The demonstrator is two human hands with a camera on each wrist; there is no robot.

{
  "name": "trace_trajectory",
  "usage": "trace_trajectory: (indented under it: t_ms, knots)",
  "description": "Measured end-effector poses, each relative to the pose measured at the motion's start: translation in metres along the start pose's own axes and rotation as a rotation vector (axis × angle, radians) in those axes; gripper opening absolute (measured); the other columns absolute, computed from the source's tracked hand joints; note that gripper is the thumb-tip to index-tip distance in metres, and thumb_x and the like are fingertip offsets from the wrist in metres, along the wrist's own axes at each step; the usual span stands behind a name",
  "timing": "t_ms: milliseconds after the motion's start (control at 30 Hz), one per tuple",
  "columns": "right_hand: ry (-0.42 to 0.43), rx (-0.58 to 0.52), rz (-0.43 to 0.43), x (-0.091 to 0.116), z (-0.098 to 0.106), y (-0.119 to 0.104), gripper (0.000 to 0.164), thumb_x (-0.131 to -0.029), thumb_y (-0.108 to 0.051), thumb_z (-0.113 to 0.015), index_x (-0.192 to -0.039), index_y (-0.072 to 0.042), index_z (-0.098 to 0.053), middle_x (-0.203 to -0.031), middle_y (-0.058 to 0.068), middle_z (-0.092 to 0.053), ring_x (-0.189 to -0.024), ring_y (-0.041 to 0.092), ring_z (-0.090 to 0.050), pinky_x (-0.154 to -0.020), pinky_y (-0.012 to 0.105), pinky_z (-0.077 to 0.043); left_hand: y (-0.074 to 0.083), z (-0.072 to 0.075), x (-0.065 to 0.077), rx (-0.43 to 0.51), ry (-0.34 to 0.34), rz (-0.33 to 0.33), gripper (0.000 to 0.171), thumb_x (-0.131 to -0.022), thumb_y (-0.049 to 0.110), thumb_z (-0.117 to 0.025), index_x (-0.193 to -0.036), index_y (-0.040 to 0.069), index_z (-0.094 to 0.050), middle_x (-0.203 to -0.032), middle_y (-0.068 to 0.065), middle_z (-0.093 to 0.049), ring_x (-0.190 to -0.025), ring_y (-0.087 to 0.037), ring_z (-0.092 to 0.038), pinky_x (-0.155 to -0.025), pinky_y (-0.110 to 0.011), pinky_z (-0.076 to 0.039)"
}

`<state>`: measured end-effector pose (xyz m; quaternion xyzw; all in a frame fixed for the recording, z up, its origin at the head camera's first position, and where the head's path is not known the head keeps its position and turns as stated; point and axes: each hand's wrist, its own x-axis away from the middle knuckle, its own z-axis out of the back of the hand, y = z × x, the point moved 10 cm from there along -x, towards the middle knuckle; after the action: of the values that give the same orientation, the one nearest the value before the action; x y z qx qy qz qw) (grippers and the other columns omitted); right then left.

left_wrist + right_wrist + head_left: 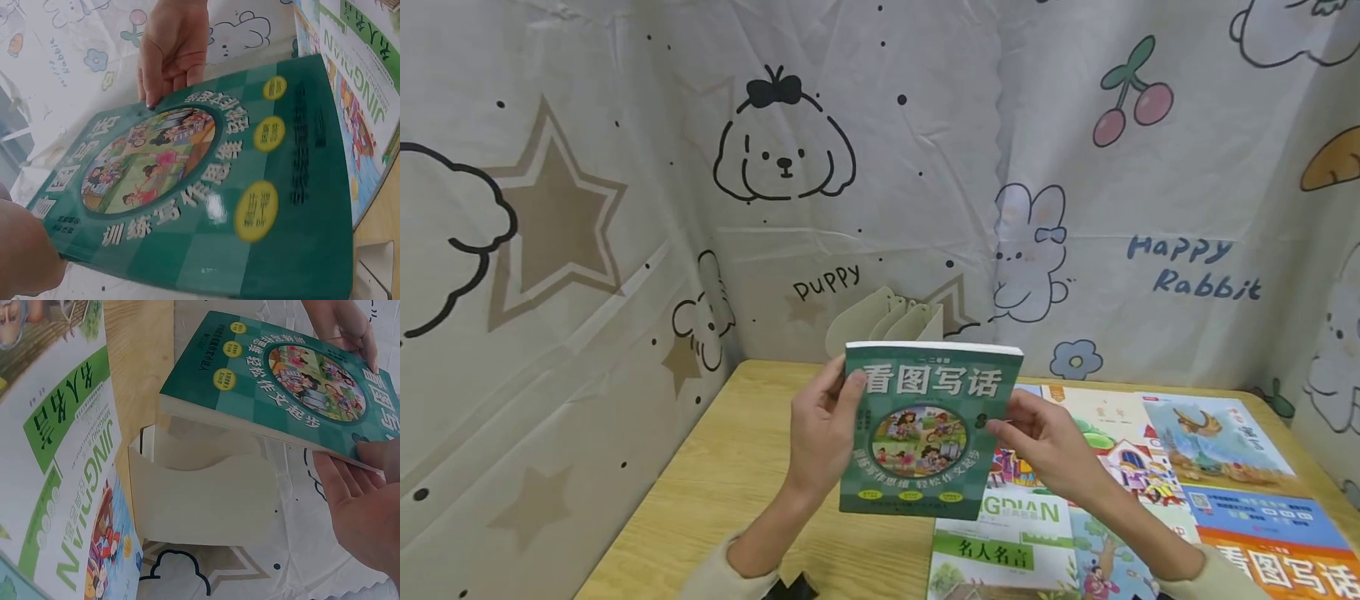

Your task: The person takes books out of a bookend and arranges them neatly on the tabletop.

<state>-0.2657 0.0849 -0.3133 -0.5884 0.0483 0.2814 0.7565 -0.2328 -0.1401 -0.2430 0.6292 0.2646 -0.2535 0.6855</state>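
Note:
A green paperback book (917, 492) with a round picture on its cover is held up above the table, cover toward me. My left hand (822, 425) grips its left edge, thumb over the front. At the right edge my right hand (1048, 437) pinches the book between thumb and fingers. In the right wrist view the thick white page edges of the book (250, 428) show, and the right thumb lies on its cover. The left wrist view has the book (187, 262) filling the middle, with the right hand (175, 50) at its far edge.
Several picture-covered books lie on the right of the wooden table (700, 475), among them a white-and-green one (1000, 550) and an orange-and-blue one (1270, 525). Behind the held book stands a cream file holder (880, 321). A printed curtain (925, 167) hangs around the table.

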Motion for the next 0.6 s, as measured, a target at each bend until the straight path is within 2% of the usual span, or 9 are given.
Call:
trace_trajectory:
  t_ms: [133, 233, 300, 367, 467, 533, 600]
  knots:
    - [0.017, -0.014, 0.034, 0.002, -0.001, -0.002, 0.025, -0.091, -0.006, -0.057, -0.115, -0.002, -0.058, -0.095, 0.008, -0.068, -0.077, 0.021, -0.067, -0.067, 0.036, -0.054, -0.011, 0.004, -0.001, -0.043, 0.015, 0.062, 0.028, -0.097, 0.016, -0.048, -0.122, 0.005, -0.056, -0.096, -0.008, -0.063, -0.076, -0.023, -0.063, -0.061, -0.033, -0.054]
    - [0.033, 0.006, 0.053, 0.007, -0.002, -0.003, 0.017, -0.091, -0.008, -0.058, -0.106, -0.001, -0.060, -0.084, 0.006, -0.068, -0.066, 0.017, -0.065, -0.061, 0.033, -0.055, -0.024, 0.006, -0.002, -0.061, 0.015, 0.140, 0.030, -0.096, 0.021, -0.049, -0.122, 0.007, -0.056, -0.093, -0.008, -0.063, -0.072, -0.021, -0.062, -0.058, -0.032, -0.054]
    - [0.023, -0.011, 0.053, 0.010, -0.006, 0.000, 0.011, -0.091, -0.008, -0.057, -0.097, 0.000, -0.058, -0.072, 0.004, -0.063, -0.057, 0.016, -0.059, -0.056, 0.031, -0.053, -0.032, 0.006, -0.002, -0.064, 0.012, 0.195, 0.030, -0.096, 0.023, -0.050, -0.122, 0.009, -0.057, -0.091, -0.008, -0.063, -0.070, -0.021, -0.061, -0.057, -0.031, -0.053]
    - [0.009, -0.068, 0.023, 0.013, -0.010, 0.006, 0.012, -0.092, -0.009, -0.057, -0.097, 0.002, -0.057, -0.070, 0.005, -0.061, -0.057, 0.017, -0.059, -0.057, 0.033, -0.054, -0.037, 0.005, -0.002, -0.064, 0.000, 0.236, 0.031, -0.096, 0.021, -0.051, -0.123, 0.008, -0.056, -0.091, -0.009, -0.062, -0.070, -0.021, -0.060, -0.057, -0.030, -0.053]
    - [-0.012, -0.188, -0.055, 0.017, -0.017, 0.020, 0.018, -0.092, -0.011, -0.057, -0.096, 0.006, -0.054, -0.062, 0.004, -0.050, -0.062, 0.021, -0.061, -0.061, 0.039, -0.055, -0.030, 0.004, -0.003, -0.103, -0.013, 0.258, 0.029, -0.095, 0.014, -0.052, -0.121, 0.002, -0.057, -0.091, -0.012, -0.062, -0.072, -0.022, -0.059, -0.058, -0.029, -0.053]
    - [-0.018, -0.255, -0.115, 0.019, -0.022, 0.029, 0.022, -0.091, -0.012, -0.058, -0.101, 0.008, -0.055, -0.060, 0.002, -0.046, -0.071, 0.025, -0.064, -0.066, 0.043, -0.054, -0.025, 0.005, -0.004, -0.148, -0.020, 0.262, 0.028, -0.094, 0.010, -0.053, -0.119, -0.001, -0.057, -0.094, -0.014, -0.063, -0.077, -0.023, -0.060, -0.063, -0.028, -0.053]
    - [-0.022, -0.288, -0.170, 0.021, -0.027, 0.037, 0.023, -0.091, -0.015, -0.059, -0.091, 0.007, -0.051, -0.057, -0.001, -0.032, -0.067, 0.022, -0.061, -0.067, 0.044, -0.054, -0.025, 0.008, -0.005, -0.190, -0.023, 0.263, 0.028, -0.093, 0.009, -0.055, -0.119, -0.002, -0.057, -0.099, -0.013, -0.063, -0.084, -0.022, -0.061, -0.071, -0.027, -0.052]
